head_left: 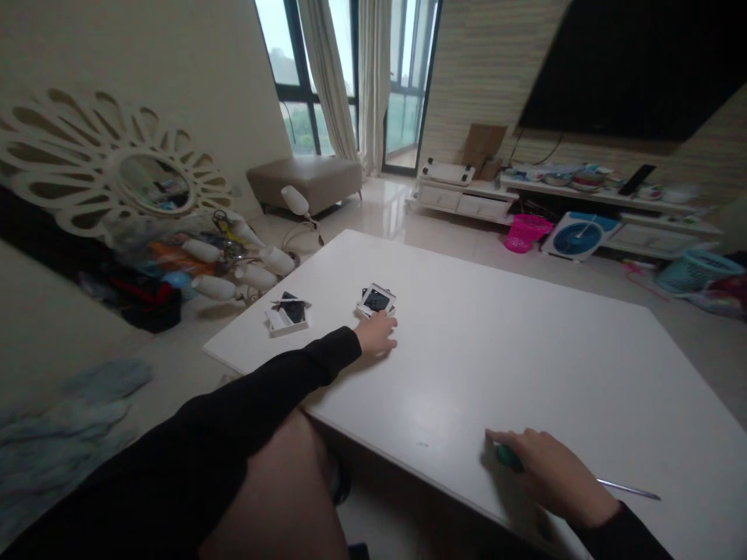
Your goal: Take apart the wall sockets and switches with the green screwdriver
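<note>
Okay, my right hand [552,470] grips the green-handled tool [510,457]; best keep its shaft [629,489] well right of the white frame [365,305]. My left hand [377,336] meets the frame's near edge; can't tell if it's pinching.

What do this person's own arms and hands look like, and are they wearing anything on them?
Both arms are in plain black sleeves: the left sleeve is long and ends at the wrist, while only the end of the right sleeve shows. The left hand and right hand are bare, without gloves. I see no cables or markings.
</note>
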Available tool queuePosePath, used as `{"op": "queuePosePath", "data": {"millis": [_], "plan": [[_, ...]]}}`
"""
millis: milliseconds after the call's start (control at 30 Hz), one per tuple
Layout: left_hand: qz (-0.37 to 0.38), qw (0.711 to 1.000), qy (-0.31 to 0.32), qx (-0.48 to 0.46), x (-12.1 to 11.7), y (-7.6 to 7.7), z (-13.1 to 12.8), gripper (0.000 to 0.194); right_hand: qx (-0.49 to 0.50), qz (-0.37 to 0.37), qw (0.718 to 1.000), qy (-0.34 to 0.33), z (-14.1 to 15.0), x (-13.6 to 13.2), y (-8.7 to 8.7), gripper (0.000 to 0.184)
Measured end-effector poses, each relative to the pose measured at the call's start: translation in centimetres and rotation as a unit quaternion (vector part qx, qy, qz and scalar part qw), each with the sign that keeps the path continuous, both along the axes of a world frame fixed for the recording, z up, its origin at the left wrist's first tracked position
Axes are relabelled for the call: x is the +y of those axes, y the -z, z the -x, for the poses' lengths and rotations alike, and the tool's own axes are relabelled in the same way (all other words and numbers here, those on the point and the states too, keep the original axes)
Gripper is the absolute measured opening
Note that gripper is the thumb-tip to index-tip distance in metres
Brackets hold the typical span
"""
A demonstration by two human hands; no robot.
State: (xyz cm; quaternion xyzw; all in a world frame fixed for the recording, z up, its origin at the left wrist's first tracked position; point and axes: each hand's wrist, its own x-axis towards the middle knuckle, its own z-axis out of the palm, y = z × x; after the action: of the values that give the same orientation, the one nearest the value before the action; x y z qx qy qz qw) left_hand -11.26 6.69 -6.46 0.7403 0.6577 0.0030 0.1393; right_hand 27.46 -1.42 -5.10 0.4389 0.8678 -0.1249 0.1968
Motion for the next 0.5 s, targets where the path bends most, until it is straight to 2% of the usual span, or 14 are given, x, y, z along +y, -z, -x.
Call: {"op": "queuePosePath", "data": {"millis": [200, 267, 367, 500], "plan": [[0.017, 0.989, 0.143, -0.039, -3.2, -0.5, -4.7, 0.043, 0.013, -0.002, 1.000, 0.006, 0.2, 0.0, 0.0, 0.057], [0.009, 0.984, 0.174, -0.050, -4.1, -0.6, -5.9, 0.042, 0.018, -0.003, 1.000, 0.009, 0.2, 0.0, 0.1, 0.052], [-0.059, 0.984, 0.153, -0.065, -4.4, -0.5, -6.6, 0.051, 0.020, -0.002, 1.000, 0.009, 0.3, 0.0, 0.1, 0.046], [-0.161, 0.978, 0.038, -0.125, -2.8, 0.6, -5.5, 0.080, 0.015, -0.015, 1.000, 0.001, 0.3, -0.1, 0.1, 0.041]]}}
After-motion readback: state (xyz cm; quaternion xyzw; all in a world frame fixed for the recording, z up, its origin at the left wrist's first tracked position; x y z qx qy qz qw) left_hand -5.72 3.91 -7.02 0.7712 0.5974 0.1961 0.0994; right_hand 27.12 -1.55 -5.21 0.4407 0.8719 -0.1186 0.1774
